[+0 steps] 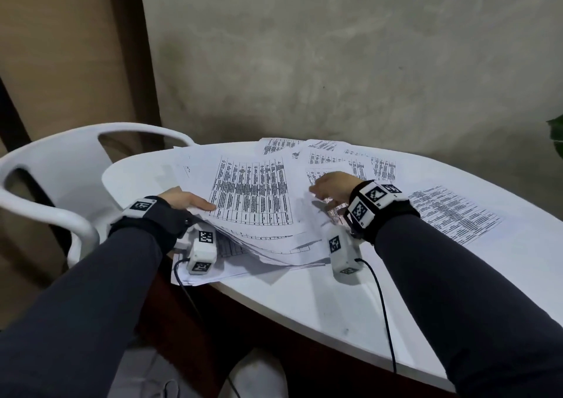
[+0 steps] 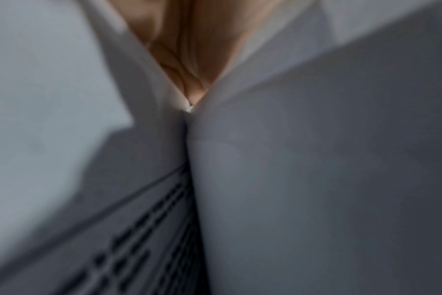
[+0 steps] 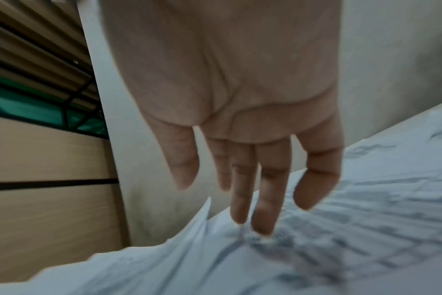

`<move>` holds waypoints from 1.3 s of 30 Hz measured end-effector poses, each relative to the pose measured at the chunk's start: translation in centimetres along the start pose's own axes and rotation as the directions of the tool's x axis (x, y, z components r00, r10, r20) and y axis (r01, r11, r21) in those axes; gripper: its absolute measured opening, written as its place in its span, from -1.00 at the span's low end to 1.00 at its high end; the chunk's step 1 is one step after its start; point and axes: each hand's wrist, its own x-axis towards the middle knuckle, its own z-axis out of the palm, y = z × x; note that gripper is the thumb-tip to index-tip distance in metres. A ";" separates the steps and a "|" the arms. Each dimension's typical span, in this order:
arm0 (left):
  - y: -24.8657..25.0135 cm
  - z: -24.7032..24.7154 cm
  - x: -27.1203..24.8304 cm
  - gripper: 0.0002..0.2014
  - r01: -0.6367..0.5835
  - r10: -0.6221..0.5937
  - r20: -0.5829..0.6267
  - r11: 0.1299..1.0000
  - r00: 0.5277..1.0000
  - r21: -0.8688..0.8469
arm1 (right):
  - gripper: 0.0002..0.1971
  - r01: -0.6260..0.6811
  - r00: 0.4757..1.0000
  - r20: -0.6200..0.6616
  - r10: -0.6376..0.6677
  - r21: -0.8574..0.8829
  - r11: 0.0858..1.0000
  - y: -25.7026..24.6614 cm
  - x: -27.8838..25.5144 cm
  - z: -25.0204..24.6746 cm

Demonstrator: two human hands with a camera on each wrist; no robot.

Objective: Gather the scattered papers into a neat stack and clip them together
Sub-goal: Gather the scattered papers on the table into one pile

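A loose pile of printed sheets (image 1: 253, 205) lies fanned out near the table's front left edge. My left hand (image 1: 189, 202) grips its left side, thumb on top of the top sheet and fingers hidden underneath. In the left wrist view only blurred paper (image 2: 316, 179) and a bit of palm (image 2: 189, 59) show. My right hand (image 1: 329, 184) hovers open over the pile's right side. In the right wrist view its straight fingers (image 3: 265, 189) touch the sheets (image 3: 316, 239) with their tips. More sheets (image 1: 350, 157) lie spread at the back, and one (image 1: 454, 212) on the right.
The papers lie on a white oval table (image 1: 335, 306) against a grey wall (image 1: 335, 62). A white plastic chair (image 1: 61, 184) stands at the left. A green leaf (image 1: 556, 135) pokes in at the right edge. Cables hang from both wrist cameras.
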 end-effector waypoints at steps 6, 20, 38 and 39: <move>-0.4 -0.2 0.7 -0.58 0.031 -0.030 -0.031 0.999 0.999 0.031 | 0.00 -0.243 0.970 -0.098 0.224 -0.295 0.924 4.6 0.4 -1.2; -2.8 -1.7 4.9 -0.43 0.003 -0.006 0.060 0.999 0.998 0.052 | -0.24 -0.246 0.969 0.036 0.244 0.213 0.946 4.1 1.1 -0.1; -2.7 -1.7 5.0 -0.61 -0.022 0.017 0.045 0.992 0.999 0.124 | -0.56 0.555 0.742 -0.646 0.181 0.742 0.376 -1.3 0.9 -3.8; -2.9 -1.8 5.4 -0.61 -0.019 0.015 0.040 0.995 0.999 0.098 | -0.47 0.532 0.782 -0.602 0.162 0.780 0.330 -1.6 0.8 -3.7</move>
